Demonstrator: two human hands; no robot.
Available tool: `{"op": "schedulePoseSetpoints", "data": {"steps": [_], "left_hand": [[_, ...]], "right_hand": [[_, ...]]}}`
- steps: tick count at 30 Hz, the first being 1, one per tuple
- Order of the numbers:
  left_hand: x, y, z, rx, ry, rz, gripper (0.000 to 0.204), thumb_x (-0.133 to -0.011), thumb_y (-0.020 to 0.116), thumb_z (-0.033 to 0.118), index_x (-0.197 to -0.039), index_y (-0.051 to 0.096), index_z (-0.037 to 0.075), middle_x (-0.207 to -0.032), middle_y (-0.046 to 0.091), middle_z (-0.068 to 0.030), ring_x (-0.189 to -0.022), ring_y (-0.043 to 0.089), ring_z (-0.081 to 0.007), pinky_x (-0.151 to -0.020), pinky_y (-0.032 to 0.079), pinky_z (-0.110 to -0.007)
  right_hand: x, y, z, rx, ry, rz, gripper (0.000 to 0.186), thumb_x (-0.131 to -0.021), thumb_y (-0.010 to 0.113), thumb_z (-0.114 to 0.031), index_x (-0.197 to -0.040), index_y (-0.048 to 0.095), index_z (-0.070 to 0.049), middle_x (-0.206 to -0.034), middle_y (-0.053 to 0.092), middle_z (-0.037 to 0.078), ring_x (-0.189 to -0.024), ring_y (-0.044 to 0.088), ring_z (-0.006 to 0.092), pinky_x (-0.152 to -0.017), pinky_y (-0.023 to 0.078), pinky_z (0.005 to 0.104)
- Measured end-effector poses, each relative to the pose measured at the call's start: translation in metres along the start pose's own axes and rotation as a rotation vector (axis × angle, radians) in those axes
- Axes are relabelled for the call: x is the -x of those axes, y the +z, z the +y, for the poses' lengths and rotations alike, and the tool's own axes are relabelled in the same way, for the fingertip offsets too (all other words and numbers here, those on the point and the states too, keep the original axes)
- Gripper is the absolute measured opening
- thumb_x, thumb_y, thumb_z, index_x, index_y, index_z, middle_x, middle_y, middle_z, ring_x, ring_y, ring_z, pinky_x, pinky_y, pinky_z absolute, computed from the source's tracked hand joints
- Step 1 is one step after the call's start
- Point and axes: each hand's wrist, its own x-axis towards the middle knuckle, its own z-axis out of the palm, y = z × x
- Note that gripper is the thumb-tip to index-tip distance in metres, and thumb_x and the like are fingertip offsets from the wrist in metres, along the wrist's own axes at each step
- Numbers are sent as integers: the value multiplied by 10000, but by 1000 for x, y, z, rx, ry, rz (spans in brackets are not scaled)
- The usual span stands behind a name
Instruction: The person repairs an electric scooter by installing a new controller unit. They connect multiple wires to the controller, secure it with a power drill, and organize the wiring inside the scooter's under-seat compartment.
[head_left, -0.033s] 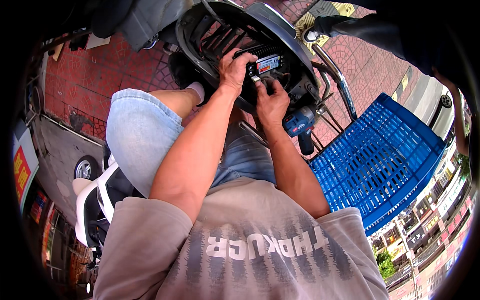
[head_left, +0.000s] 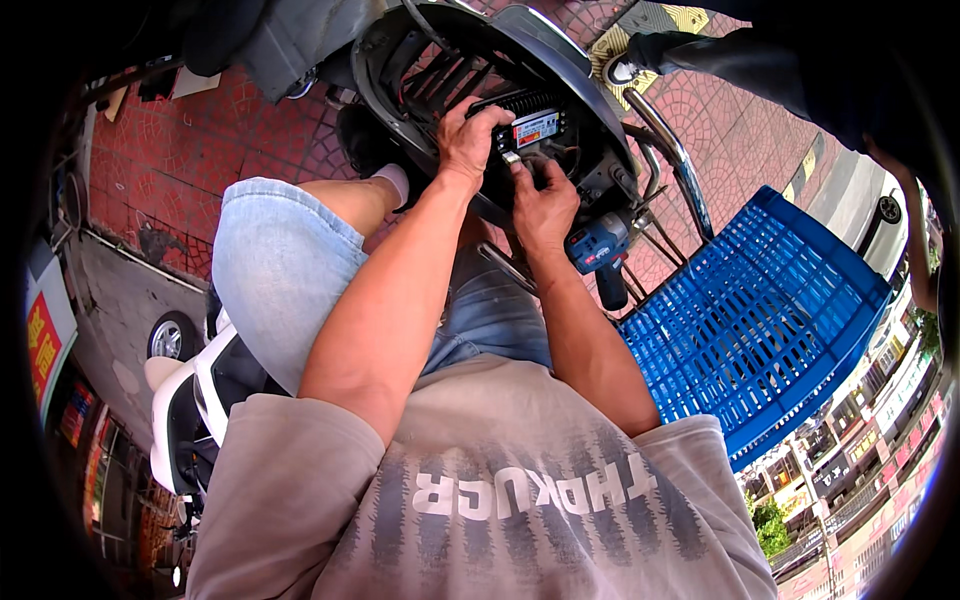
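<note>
Inside the opened dark shell [head_left: 380, 70] of a scooter sits a black finned controller box [head_left: 520, 103] with a white, blue and red label. My left hand [head_left: 465, 145] grips the box's left end, fingers bent over its top and the thumb side near the label. Just below the label, my right hand [head_left: 545, 205] pinches a small white connector plug [head_left: 512, 158] between thumb and fingers, at the box's near edge. Thin wires [head_left: 565, 155] run beside it into the shell. How far the plug sits in a socket is hidden by my fingers.
A blue cordless drill [head_left: 600, 250] rests right of my right wrist, beside a chrome tube [head_left: 680, 165]. Farther right stands a blue plastic basket [head_left: 750, 330]. Another person's shoe [head_left: 622, 70] is at the upper right. A white scooter [head_left: 200, 400] stands at left.
</note>
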Motion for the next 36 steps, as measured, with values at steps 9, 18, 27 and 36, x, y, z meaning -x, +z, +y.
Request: {"op": "schedulePoseSetpoints", "data": {"steps": [9,18,27,36], "left_hand": [[-2,-1,-5,9,9,6,295,-761,783,140,-1002,736,-23,-928,726,-85,-833,676,-188,-802,562,-323],[-2,0,-10,26,14,31,277,-756,788,141,-971,729,-23,-914,717,-79,-820,671,-189,-788,558,-329],[0,1,-7,13,-4,24,258,-767,787,149,-949,726,-24,-900,713,-71,-813,668,-183,-789,555,-319],[-9,4,-8,-140,128,49,334,-742,759,213,-966,750,-36,-890,751,-96,-813,662,-190,-802,545,-328]], "right_hand": [[-1,2,-10,-17,23,92,260,-889,844,-221,-987,696,-31,-950,784,192,-901,755,421,-816,572,482],[-2,3,-5,-40,30,46,257,-873,851,-197,-930,673,-20,-883,781,178,-849,755,410,-784,566,483],[-4,1,-9,-62,150,-24,216,-866,845,-174,-939,715,-17,-866,784,179,-807,756,368,-778,573,457],[-6,-25,1,101,-77,-134,280,-875,799,-99,-1108,683,5,-1034,790,214,-964,773,381,-875,582,447]]}}
